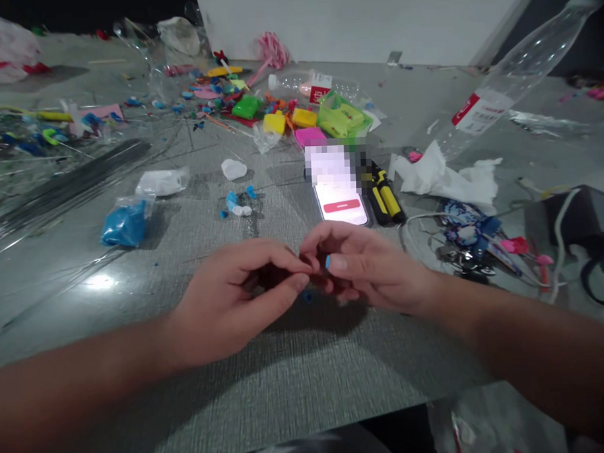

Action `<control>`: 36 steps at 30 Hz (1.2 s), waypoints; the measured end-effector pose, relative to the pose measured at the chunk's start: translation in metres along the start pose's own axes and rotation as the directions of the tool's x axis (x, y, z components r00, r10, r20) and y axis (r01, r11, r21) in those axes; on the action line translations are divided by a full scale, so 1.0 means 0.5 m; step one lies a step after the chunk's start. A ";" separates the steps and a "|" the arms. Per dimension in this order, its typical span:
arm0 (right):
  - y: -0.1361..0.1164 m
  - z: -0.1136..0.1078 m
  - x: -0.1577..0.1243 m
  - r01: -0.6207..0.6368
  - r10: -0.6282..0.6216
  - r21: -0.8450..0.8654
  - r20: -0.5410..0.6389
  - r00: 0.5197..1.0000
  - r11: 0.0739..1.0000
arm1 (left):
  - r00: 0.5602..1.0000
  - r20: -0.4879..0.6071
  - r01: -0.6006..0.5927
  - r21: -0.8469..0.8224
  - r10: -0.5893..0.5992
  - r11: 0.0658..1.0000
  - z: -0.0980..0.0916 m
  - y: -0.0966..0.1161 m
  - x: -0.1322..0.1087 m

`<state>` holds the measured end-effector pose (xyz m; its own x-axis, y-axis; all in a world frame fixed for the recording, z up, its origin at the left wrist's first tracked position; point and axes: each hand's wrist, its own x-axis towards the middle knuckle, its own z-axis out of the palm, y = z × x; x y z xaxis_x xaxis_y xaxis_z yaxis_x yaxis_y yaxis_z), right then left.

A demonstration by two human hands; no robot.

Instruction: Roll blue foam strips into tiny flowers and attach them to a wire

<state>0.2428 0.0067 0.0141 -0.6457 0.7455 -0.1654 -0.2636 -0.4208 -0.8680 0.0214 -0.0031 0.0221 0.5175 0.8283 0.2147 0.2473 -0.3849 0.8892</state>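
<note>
Above the grey table [288, 385], my two hands meet at the fingertips. My left hand [235, 298] pinches thumb and index together; whatever lies between them is too small to make out. My right hand [377, 267] is curled, and a small bit of blue modelling clay [328, 262] shows at its thumb tip. Just below the fingers sits a tiny blue piece [308, 297] on the table. Beyond my left hand lie a small blue and white clay figure [239, 203], a white clay lump [234, 169] and a wrapped blue clay pack [124, 224].
A lit phone [338, 192] lies beyond my hands, beside yellow-black pliers-like tools [386, 197]. Several coloured clay packs [274, 124] are behind it. To the right are a clear bottle [514, 67], crumpled tissue [443, 175] and a black adapter [579, 217]. Thin wires [82, 175] spread left.
</note>
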 end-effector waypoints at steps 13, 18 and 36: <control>0.001 0.002 0.000 0.212 -0.223 -0.167 -0.047 0.974 0.963 | 0.955 0.289 -0.060 0.412 -0.067 0.909 0.004 -0.007 0.003; 0.000 0.002 -0.001 0.270 -0.272 -0.197 0.014 0.962 0.943 | 0.944 0.327 -0.099 0.403 -0.041 0.910 0.009 -0.020 0.000; -0.024 0.006 -0.034 0.464 -0.456 -0.722 0.228 0.860 0.514 | 0.940 0.231 0.305 -0.237 -0.251 0.923 -0.004 -0.016 0.011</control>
<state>0.2547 -0.0021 0.0289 -0.5983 0.7157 0.3603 0.0825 0.5022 -0.8608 0.0208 0.0051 0.0171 0.6139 0.7810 -0.1148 0.1917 -0.0064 0.9814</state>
